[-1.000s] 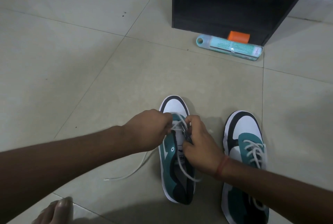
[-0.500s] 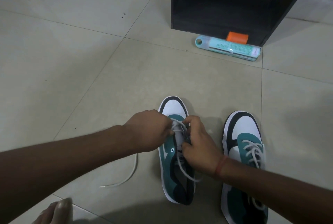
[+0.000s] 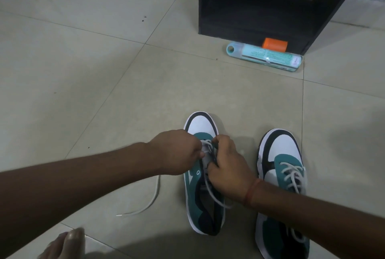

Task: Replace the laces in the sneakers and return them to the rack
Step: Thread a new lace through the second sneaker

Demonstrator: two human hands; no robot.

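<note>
Two teal, white and black sneakers stand toe-forward on the tiled floor. The left sneaker has a white lace partly threaded; one loose end trails left over the floor, another runs back over the shoe's opening. My left hand pinches the lace at the front eyelets. Facing it across the tongue, my right hand grips the lace and eyelet edge. The right sneaker is fully laced and my right forearm crosses over its heel. The dark rack stands ahead.
A teal tube-shaped package and an orange block lie on the floor at the rack's base. A bare foot shows at the bottom left. Pale floor tiles stretch to the left.
The lace's loose end on the floor has slid toward the shoe and curled, as my left hand drew it through. Both hands stayed at the front eyelets.
</note>
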